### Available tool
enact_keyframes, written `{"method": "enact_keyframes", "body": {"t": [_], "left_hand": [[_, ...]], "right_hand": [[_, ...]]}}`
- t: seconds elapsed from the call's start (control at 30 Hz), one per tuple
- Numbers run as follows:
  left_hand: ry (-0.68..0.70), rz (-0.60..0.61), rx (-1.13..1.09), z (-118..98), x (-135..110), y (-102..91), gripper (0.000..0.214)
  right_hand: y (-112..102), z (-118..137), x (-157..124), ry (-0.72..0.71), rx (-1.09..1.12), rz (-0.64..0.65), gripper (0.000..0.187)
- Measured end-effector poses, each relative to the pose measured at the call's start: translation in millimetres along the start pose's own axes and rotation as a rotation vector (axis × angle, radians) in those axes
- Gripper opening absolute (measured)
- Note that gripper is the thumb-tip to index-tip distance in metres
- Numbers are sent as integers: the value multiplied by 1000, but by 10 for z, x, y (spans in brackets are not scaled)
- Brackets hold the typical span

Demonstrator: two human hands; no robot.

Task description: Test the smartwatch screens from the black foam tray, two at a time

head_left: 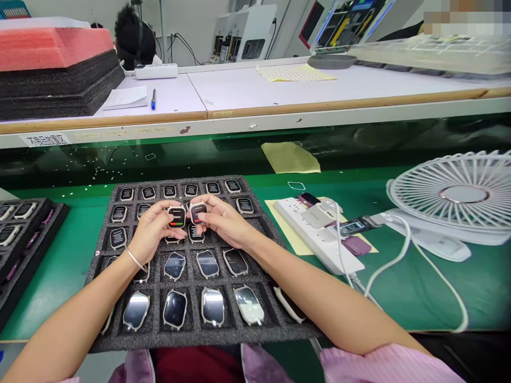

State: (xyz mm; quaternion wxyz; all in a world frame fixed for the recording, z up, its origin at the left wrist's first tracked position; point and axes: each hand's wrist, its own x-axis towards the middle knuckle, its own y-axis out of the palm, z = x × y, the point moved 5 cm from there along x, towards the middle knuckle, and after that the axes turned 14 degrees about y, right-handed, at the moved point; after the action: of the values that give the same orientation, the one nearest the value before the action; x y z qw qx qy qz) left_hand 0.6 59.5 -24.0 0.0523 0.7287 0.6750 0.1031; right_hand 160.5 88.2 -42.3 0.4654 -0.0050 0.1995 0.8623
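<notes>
My left hand (154, 229) pinches a smartwatch body (176, 217) with a pale case and a lit screen showing green and red marks. Beside it, my right hand (225, 221) grips a second watch body (198, 213), its thumb lying over the lit screen. Both are held above a dark foam tray (179, 340) divided into square pockets. Strapless watches fill many pockets; those in the back rows show white text, while front ones, such as this watch (174, 309), have dark or reflecting screens. My hands and forearms hide some pockets.
At right, a white power strip (297, 221) with chargers and cables lies near a white fan (459, 197). Another foam tray (56, 223) with watches stands at left. Behind, a raised shelf (223, 93) holds foam blocks (51, 48) and a blue pen (154, 99). A person's head shows beyond.
</notes>
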Motion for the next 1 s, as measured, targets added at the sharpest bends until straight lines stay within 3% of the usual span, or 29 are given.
{"method": "enact_keyframes", "body": {"t": [0.57, 0.67, 0.77, 0.87, 0.93, 1.0], "left_hand": [[30, -8, 15, 21, 23, -14, 56], [50, 13, 14, -62, 0, 29, 62], [52, 186, -98, -303, -200, 220, 64], [-64, 606, -281, -597, -638, 510, 69], [-64, 817, -306, -799, -918, 599, 68], [-22, 884, -246, -950, -1081, 602, 57]], "right_hand": [[-38, -1, 27, -30, 15, -31, 40], [-25, -3, 27, -29, 27, -24, 43], [14, -3, 29, -21, 38, 0, 52], [87, 16, 5, -9, 0, 40, 58], [171, 68, -68, -26, -55, 84, 57], [289, 174, -222, -81, -135, 134, 53]]}}
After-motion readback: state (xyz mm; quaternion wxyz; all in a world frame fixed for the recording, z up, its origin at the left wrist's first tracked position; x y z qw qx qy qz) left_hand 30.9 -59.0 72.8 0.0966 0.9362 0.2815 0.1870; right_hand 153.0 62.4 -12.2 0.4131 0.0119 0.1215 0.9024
